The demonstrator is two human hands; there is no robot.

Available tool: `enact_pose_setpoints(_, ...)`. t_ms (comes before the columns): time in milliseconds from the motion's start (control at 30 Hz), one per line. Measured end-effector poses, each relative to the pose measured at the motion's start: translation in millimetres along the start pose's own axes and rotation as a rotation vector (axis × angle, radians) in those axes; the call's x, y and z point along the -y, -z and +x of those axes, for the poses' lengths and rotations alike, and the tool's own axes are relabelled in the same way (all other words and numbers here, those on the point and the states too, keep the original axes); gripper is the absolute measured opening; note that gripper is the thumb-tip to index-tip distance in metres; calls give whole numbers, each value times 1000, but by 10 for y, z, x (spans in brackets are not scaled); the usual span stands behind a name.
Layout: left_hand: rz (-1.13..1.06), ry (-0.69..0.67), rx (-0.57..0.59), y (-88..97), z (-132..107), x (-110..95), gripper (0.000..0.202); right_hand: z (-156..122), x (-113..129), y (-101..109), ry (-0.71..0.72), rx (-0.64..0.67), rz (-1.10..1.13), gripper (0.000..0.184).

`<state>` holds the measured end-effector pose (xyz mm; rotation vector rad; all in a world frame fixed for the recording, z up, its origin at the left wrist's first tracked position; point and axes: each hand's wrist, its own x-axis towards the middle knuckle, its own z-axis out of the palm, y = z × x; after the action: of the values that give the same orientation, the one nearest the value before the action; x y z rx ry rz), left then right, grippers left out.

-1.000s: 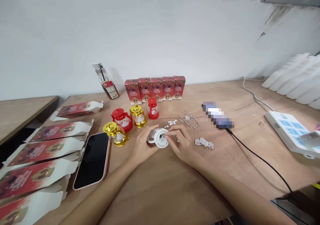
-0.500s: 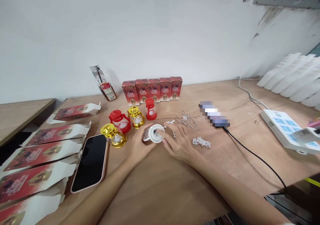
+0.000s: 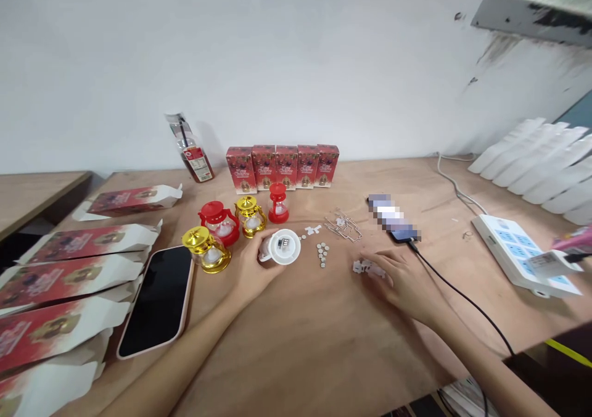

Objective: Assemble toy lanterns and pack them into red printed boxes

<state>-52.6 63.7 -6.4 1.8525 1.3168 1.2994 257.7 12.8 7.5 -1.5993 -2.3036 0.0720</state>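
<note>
My left hand point(image 3: 257, 268) grips a small white lantern point(image 3: 287, 258) turned so its round base faces me. A recess with dark and metallic parts shows in that base. My right hand point(image 3: 401, 281) is over a little pile of flat white plastic pieces point(image 3: 362, 266), its fingers stretched out and partly covering them. Between the hands lie several button cells point(image 3: 322, 251) and some more white bits point(image 3: 313, 229). Bent metal wire handles point(image 3: 343, 224) are heaped behind them. Left of the held lantern stand red lanterns point(image 3: 219, 221) and gold lanterns point(image 3: 207, 250).
Red printed boxes point(image 3: 286, 169) stand in a row near the wall; opened boxes point(image 3: 69, 281) lie at left beside a phone point(image 3: 157, 306). A bottle point(image 3: 197, 159) leans behind. To the right are a cabled phone point(image 3: 393, 219), a power strip point(image 3: 513, 250) and white stacked pieces point(image 3: 531, 164).
My right hand has left the lantern's base and moved right to the flat white plastic pieces. The button cells it covered now show. My left hand still holds the lantern.
</note>
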Motion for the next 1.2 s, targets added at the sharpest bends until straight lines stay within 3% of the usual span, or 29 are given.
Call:
enact_pose_setpoints(100,-11,10,23,7,-1,-8,48,77,-12,-16,10,34,44,30)
enact_pose_setpoints(267,-14,17,14,9,-2,-27,48,190,6,-117,35,-46,185,21)
enact_pose_setpoints(500,-31,8,9,-5,-6,-28,47,316,84,-141,-191,-58,338,14)
enact_pose_setpoints(700,-43,5,13,-1,-1,-39,47,526,300,-76,-240,-292,531,17)
enact_pose_setpoints(767,-57,5,14,-2,2,-49,46,578,491,-135,-145,-369,577,12)
enact_pose_setpoints(867,-78,13,-25,-11,-1,-44,44,619,816,-313,241,-421,381,13)
enact_pose_setpoints(933,-84,12,-93,-20,-7,-27,42,627,982,-445,497,-408,168,21)
enact_pose_setpoints(1000,-88,10,-165,-28,-13,-6,41,621,1069,-539,635,-336,52,22)
enact_pose_setpoints(1100,-99,27,-206,-39,-16,22,42,592,1061,-570,693,-160,171,12)
enact_pose_setpoints(1200,-102,44,-203,-43,-16,37,42,568,984,-528,615,-39,339,23)
